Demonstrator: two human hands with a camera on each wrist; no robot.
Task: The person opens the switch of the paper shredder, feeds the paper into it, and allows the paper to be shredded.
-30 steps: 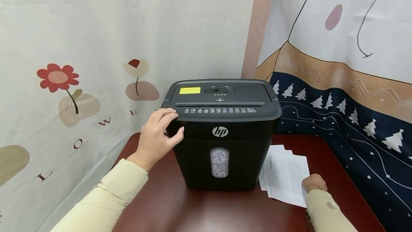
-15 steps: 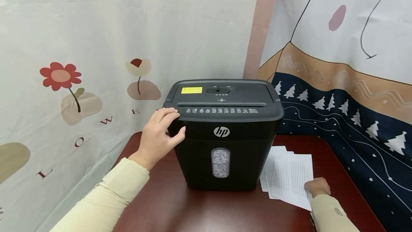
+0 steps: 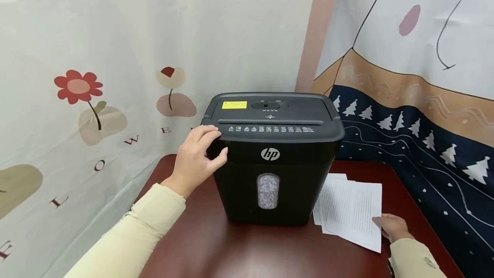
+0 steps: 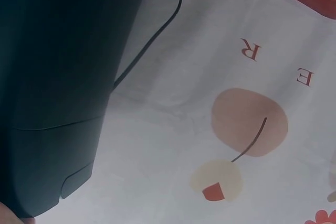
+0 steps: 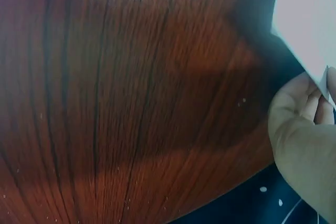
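A black paper shredder (image 3: pixel 247 175) with an HP logo stands upright on the table; its window shows shredded paper. My left hand (image 3: pixel 197 155) rests at its front left corner, fingertips on the lid's edge and thumb apart from them near the front face. In the left wrist view the shredder's side (image 4: pixel 58 98) fills the left, with only a bit of that hand low in the corner. To the right lie several printed sheets (image 3: pixel 322 216), partly behind the shredder. My right hand (image 3: pixel 393 226) pinches the top sheet (image 3: pixel 360 209) by its right edge, which is lifted in the right wrist view (image 5: pixel 312 19).
The dark red wooden table (image 3: pixel 262 252) extends in front of the shredder. A white printed curtain (image 3: pixel 127 55) hangs behind and to the left, a navy one with trees (image 3: pixel 390 140) along the right. A black cord (image 4: pixel 168 22) runs behind the shredder.
My right hand has moved right, drawing the top sheet rightward and raising its edge. The left hand stays at the shredder's corner. The whole view has shifted slightly.
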